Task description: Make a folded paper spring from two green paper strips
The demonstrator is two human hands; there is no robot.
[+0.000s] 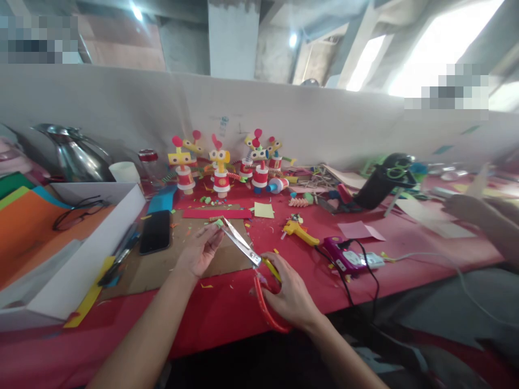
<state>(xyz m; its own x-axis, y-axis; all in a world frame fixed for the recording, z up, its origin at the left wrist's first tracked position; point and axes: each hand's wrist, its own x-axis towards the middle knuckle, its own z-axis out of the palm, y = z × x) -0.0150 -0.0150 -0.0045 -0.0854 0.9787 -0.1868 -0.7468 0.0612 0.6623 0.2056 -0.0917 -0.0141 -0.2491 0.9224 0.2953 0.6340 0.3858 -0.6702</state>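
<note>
My right hand (pixel 290 294) is wrapped round the red and yellow handles of a pair of scissors (pixel 243 246). Its blades point up and left, slightly parted. Between the fingertips of my left hand (pixel 201 247) is a small folded paper strip (pixel 218 220), green at the near end, right beside the blade tips. Whether the blades touch the strip I cannot tell. Under the left hand lies a brown cardboard sheet (pixel 227 256) with paper scraps. A red paper strip (pixel 203 214) and a pale yellow paper square (pixel 264 210) lie just beyond the hands.
Several paper-cup figures (pixel 221 181) stand at the back. A white box (pixel 81 254) with coloured paper and a black phone (pixel 155 232) are on the left. To the right lie a yellow glue gun (pixel 302 232) and a purple power strip (pixel 344 254); another person's arm (pixel 474 210) reaches in.
</note>
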